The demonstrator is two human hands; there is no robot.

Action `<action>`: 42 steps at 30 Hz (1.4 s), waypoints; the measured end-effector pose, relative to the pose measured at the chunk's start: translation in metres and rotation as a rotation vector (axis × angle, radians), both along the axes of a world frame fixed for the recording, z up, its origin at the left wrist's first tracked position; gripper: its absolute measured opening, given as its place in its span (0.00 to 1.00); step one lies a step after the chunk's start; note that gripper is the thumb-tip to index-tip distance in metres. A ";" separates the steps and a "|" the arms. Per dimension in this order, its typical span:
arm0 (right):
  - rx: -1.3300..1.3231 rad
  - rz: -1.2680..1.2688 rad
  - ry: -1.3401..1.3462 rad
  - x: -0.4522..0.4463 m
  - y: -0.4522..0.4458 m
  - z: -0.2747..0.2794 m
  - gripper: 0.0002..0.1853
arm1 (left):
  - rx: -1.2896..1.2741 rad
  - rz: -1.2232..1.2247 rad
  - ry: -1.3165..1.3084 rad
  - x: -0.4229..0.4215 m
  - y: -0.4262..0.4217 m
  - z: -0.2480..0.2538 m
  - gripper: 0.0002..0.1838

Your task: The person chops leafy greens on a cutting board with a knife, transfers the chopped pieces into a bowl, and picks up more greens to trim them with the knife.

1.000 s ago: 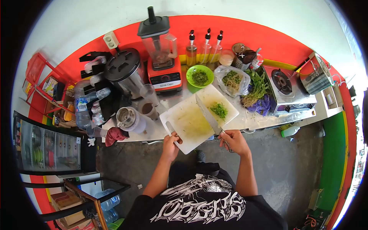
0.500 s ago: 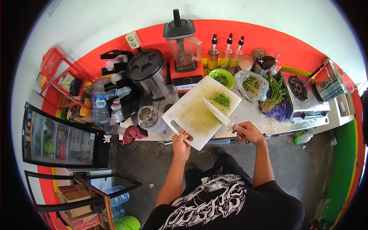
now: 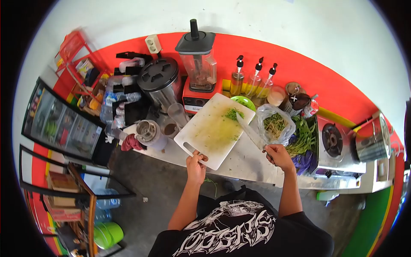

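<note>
My left hand grips a white cutting board at its handle slot, thumb on top. The board is held up at a slant over the counter. Chopped green herbs lie near its far corner, with scraps and a green stain below. My right hand is closed round the handle of a kitchen knife. Its blade points up and left, the tip at the edge of the herb pile. Behind the board's far corner a green bowl is partly hidden.
Right of the knife sit a plastic bag of greens, loose leafy greens and a gas stove. A blender, pump bottles and a lidded steel container line the wall. A steel-topped jar stands left of the board.
The board's far end has moved towards the green bowl, now covering part of it. The herb pile has shifted to the board's far corner, with the knife tip beside it. My view has turned slightly.
</note>
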State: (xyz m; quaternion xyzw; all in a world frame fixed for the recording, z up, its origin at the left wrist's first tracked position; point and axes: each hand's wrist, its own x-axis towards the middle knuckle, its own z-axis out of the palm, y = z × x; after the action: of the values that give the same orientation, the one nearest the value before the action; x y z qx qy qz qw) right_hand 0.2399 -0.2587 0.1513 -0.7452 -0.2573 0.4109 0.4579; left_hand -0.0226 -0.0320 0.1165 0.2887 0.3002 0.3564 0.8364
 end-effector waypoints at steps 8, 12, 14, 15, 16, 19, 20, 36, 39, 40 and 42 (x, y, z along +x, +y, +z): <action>0.130 0.147 -0.273 0.027 0.010 0.020 0.15 | 0.068 0.035 0.063 0.026 -0.040 0.003 0.19; 0.207 0.374 -0.355 0.040 0.009 0.044 0.17 | 0.043 0.041 0.135 0.040 -0.053 0.007 0.18; 0.240 0.482 -0.439 0.052 0.007 0.044 0.17 | 0.036 0.033 0.138 0.046 -0.058 0.003 0.18; 0.188 0.477 -0.422 0.058 0.005 0.041 0.18 | 0.038 0.034 0.125 0.049 -0.061 0.000 0.18; 0.137 0.472 -0.407 0.064 0.005 0.039 0.18 | 0.041 0.036 0.110 0.052 -0.063 -0.002 0.18; 0.175 0.443 -0.483 0.085 0.010 0.020 0.18 | 0.042 0.034 0.105 0.057 -0.067 -0.009 0.18; 0.180 0.445 -0.485 0.092 0.013 0.016 0.18 | 0.046 0.038 0.104 0.059 -0.068 -0.010 0.18; 0.076 0.368 -0.571 0.159 0.098 -0.048 0.16 | -0.058 0.084 0.119 0.078 -0.068 -0.016 0.08; 0.088 0.301 -0.597 0.159 0.105 -0.058 0.16 | -0.058 0.088 0.134 0.083 -0.068 -0.012 0.05; 0.097 0.273 -0.666 0.155 0.106 -0.057 0.16 | -0.057 0.082 0.137 0.085 -0.067 -0.009 0.04; 0.107 0.249 -0.737 0.146 0.105 -0.055 0.15 | -0.068 0.091 0.141 0.088 -0.066 -0.007 0.04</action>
State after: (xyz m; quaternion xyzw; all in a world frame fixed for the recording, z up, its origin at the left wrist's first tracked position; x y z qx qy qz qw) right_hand 0.3862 -0.1538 0.0964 -0.7811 -0.5138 0.1539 0.3196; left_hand 0.0649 -0.0978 0.1091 0.2704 0.3831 0.3624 0.8055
